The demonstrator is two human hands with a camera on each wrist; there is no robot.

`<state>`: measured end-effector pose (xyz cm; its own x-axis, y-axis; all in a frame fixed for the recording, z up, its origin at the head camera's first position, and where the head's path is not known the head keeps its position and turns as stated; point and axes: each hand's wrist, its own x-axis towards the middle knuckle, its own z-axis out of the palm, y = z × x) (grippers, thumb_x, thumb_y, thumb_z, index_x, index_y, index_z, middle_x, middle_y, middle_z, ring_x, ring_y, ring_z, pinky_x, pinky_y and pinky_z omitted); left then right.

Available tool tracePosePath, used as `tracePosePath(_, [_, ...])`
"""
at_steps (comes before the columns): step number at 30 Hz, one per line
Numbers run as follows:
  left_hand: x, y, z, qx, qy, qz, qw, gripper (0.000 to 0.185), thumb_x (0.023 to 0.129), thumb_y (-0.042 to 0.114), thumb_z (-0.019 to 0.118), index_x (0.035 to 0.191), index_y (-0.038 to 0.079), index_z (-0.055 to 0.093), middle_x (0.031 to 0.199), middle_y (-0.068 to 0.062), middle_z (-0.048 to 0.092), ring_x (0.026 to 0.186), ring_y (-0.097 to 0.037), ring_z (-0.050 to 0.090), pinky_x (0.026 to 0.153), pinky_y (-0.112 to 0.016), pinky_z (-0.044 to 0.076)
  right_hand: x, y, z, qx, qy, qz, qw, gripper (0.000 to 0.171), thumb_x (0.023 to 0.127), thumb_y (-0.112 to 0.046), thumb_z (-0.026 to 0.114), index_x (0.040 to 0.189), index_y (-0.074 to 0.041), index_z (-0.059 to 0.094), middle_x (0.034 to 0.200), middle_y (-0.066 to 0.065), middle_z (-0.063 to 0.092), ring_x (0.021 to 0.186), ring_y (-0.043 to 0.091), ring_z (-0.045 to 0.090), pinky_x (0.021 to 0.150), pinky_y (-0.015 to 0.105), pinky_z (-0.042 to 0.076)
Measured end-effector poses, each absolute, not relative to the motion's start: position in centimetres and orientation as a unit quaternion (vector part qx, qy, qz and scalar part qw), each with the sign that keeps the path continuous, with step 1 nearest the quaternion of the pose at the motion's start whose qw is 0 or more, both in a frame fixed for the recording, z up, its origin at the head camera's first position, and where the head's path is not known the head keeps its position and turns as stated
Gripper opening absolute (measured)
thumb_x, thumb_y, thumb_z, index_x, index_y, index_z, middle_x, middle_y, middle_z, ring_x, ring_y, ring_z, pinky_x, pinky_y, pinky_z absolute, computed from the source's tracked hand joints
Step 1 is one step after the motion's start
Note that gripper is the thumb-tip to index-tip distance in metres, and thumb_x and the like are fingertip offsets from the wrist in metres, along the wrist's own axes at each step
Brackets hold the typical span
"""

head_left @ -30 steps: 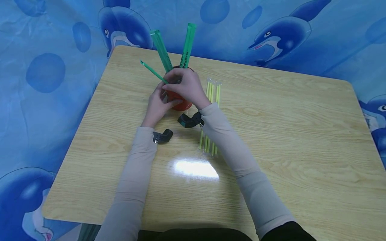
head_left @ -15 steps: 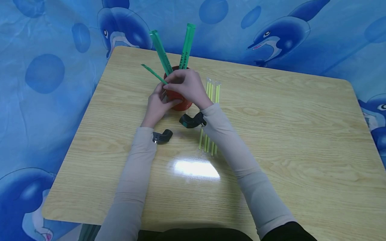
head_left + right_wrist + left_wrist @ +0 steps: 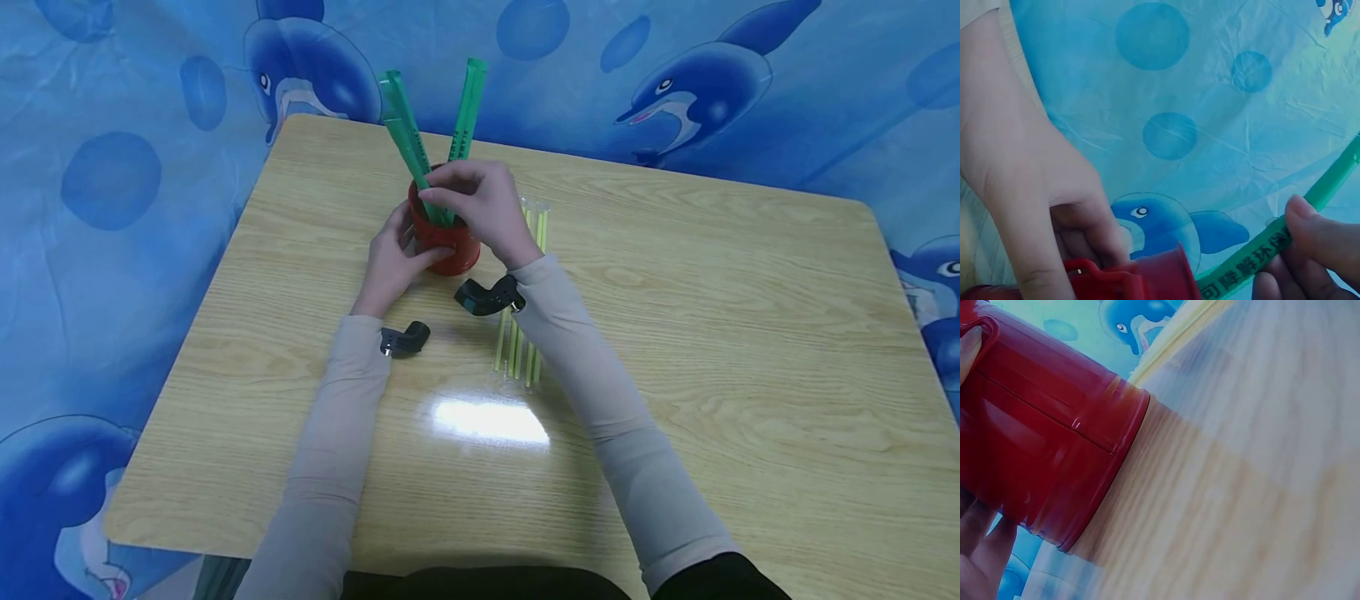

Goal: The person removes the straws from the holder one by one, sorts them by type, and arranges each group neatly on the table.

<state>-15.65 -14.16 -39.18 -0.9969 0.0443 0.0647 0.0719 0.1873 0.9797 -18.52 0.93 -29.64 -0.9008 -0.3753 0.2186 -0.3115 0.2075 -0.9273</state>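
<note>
A red cup (image 3: 459,257) with a loop handle stands on the table, and my left hand (image 3: 390,265) grips its side. Fingers and thumb curl round it in the left wrist view, where the cup (image 3: 1041,437) fills the left side. Between thumb and fingers my right hand (image 3: 487,204) pinches a green wrapped straw (image 3: 1247,265) printed with black characters. That straw leans left, its lower end inside the cup. Other green wrapped straws (image 3: 467,112) stand in the cup, tilted outward above the rim; their lower ends are partly hidden.
Several yellow straws (image 3: 532,358) in clear wrappers lie on the wooden table (image 3: 712,333), right of the cup and partly under my right forearm. Behind the table hangs a blue dolphin-patterned cloth (image 3: 450,33). A small black camera mount sits on each wrist.
The green straw in my right hand has swung from a low leftward slant to a steeper stance in the cup. My right hand has shifted slightly right; my left hand stays put.
</note>
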Motion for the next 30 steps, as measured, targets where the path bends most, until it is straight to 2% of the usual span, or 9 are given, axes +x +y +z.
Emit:
tracePosePath(8, [-15.6,-14.2,-39.3,-0.043,-0.76,-0.648,0.015,0.077,0.08,0.016,0.077,0.144,0.013,0.034,0.143,-0.002,0.042,0.133,-0.011,0.036,0.107,-0.018,0.032,-18.3,1.5,-29.0,-0.21,0.754,-0.622,-0.003,0.018,0.086,-0.006,0.069,0.1,0.004,0.071,0.095,0.014,0.07,0.09,0.018,0.065,0.079,0.034,0.055])
tracePosePath(19, [-15.7,-14.1,-39.3,-0.048,-0.758,-0.65,0.017,0.077,0.079,0.014,0.077,0.144,0.012,0.035,0.143,-0.003,0.042,0.133,-0.013,0.037,0.108,-0.019,0.032,-17.6,2.7,-27.4,-0.192,0.723,-0.659,-0.077,0.013,0.083,0.0,0.07,0.094,0.007,0.071,0.084,0.01,0.07,0.077,0.018,0.065,0.071,0.033,0.055])
tracePosePath(26, [-15.8,-14.2,-39.4,-0.044,-0.758,-0.65,0.022,0.078,0.078,0.014,0.078,0.144,0.011,0.036,0.142,-0.003,0.043,0.132,-0.014,0.038,0.107,-0.019,0.033,-17.2,3.6,-26.7,-0.201,0.692,-0.683,-0.117,0.009,0.083,0.003,0.069,0.091,0.007,0.072,0.083,0.008,0.071,0.078,0.019,0.065,0.079,0.033,0.055])
tracePosePath(30, [-15.8,-14.3,-39.4,-0.044,-0.758,-0.651,0.025,0.078,0.078,0.013,0.078,0.144,0.01,0.036,0.142,-0.004,0.042,0.132,-0.014,0.038,0.107,-0.018,0.032,-16.9,3.8,-26.6,-0.214,0.677,-0.689,-0.147,0.006,0.082,0.005,0.068,0.087,0.007,0.071,0.081,0.011,0.07,0.075,0.019,0.065,0.078,0.035,0.055])
